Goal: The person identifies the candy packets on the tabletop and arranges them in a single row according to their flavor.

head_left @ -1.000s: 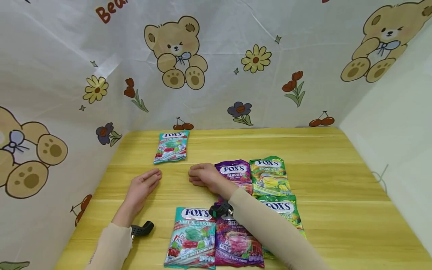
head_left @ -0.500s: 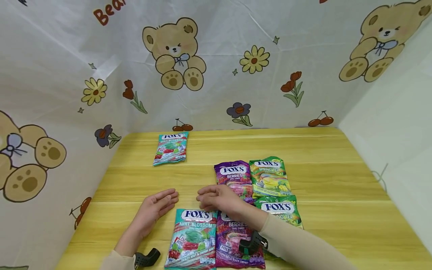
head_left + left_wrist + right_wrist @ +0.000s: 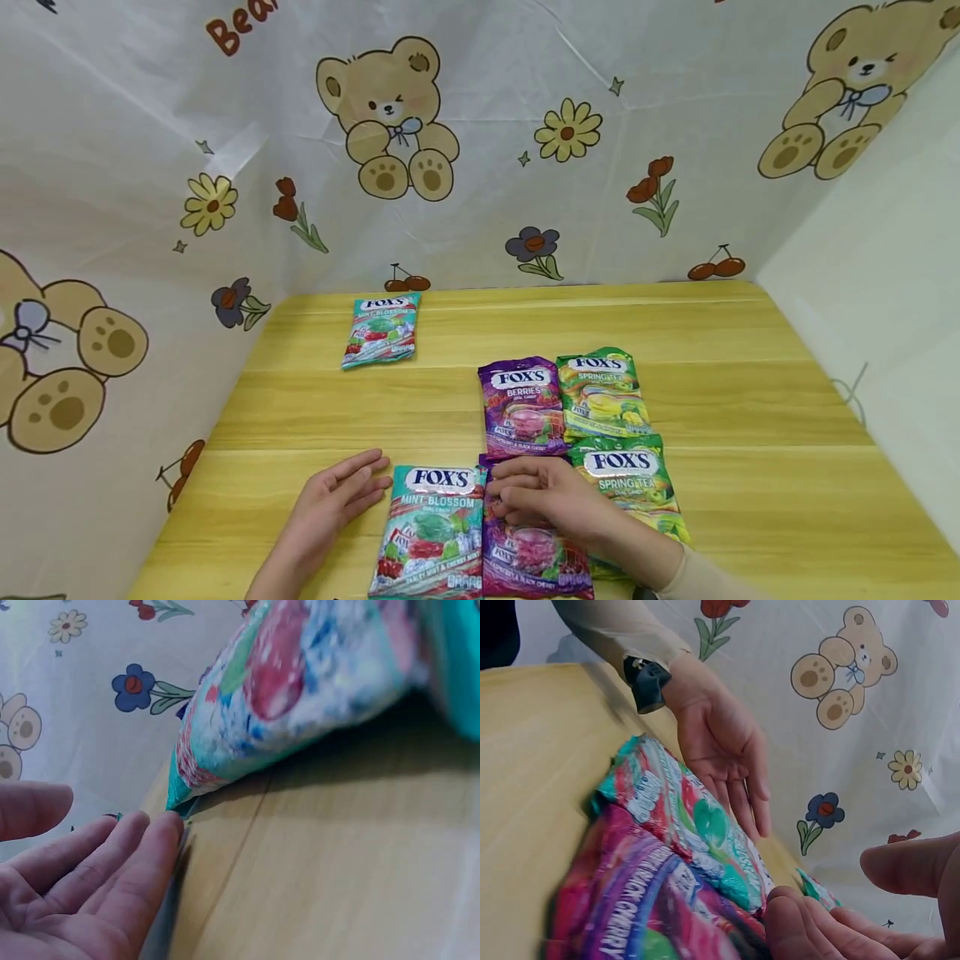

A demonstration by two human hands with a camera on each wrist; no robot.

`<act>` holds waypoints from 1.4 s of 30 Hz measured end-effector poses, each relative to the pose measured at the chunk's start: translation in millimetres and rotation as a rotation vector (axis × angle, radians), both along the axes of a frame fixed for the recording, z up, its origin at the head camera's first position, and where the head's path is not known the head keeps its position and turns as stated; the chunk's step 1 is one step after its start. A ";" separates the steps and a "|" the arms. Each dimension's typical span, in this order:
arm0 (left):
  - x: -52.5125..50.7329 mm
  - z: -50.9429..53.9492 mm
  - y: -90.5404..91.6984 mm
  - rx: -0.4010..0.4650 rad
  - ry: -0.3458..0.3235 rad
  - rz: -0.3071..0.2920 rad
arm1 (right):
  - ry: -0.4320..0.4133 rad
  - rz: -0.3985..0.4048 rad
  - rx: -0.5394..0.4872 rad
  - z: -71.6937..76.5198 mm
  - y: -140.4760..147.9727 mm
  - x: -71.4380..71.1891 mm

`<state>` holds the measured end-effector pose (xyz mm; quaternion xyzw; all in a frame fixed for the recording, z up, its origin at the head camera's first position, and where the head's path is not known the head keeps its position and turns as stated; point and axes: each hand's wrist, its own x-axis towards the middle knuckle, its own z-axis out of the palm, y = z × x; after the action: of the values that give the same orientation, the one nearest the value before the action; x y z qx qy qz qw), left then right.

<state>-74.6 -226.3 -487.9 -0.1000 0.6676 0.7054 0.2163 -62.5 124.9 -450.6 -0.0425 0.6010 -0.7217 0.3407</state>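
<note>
My left hand (image 3: 330, 504) lies just left of the near mint blossom candy bag (image 3: 429, 533), fingers straight and pointing at its upper edge. In the left wrist view, its fingertips (image 3: 161, 825) come close to a corner of that bag; whether they touch is unclear. Over the top of the near purple berries candy bag (image 3: 534, 558) is my right hand (image 3: 555, 500), its fingers loosely extended toward the mint blossom bag. The right wrist view has its fingertips (image 3: 787, 915) beside the bags' edges, pinching nothing. The right hand hides part of the purple bag.
Behind lie another berries bag (image 3: 522, 408) and a green spring tea bag (image 3: 603, 398). A second spring tea bag (image 3: 633, 483) lies right of the near berries bag. Another mint blossom bag (image 3: 381, 329) rests at the table's back left. Printed cloth (image 3: 480, 208) walls the back.
Both hands have come nearer to me, from the middle of the table to the near bags. The right hand has also moved right, uncovering the far berries bag. The bags look unmoved.
</note>
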 end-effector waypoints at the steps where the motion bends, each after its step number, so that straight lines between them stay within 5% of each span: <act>1: 3.2 1.0 -0.8 0.005 -0.016 -0.008 | -0.017 -0.001 -0.004 -1.4 1.7 3.1; 11: 22.3 7.3 -6.9 0.045 -0.115 -0.131 | -0.150 0.029 -0.056 -11.1 2.7 22.5; 25: 23.1 -1.4 7.3 0.032 -0.095 -0.161 | -0.189 0.022 -0.043 -11.5 -12.0 30.6; 42: 25.9 -3.9 1.4 0.224 -0.189 -0.206 | -0.227 -0.099 -0.134 -13.2 -35.1 33.1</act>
<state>-48.7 -224.9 -491.8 -0.0721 0.5683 0.7368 0.3591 -29.3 89.8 -463.7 0.0465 0.5104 -0.7764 0.3668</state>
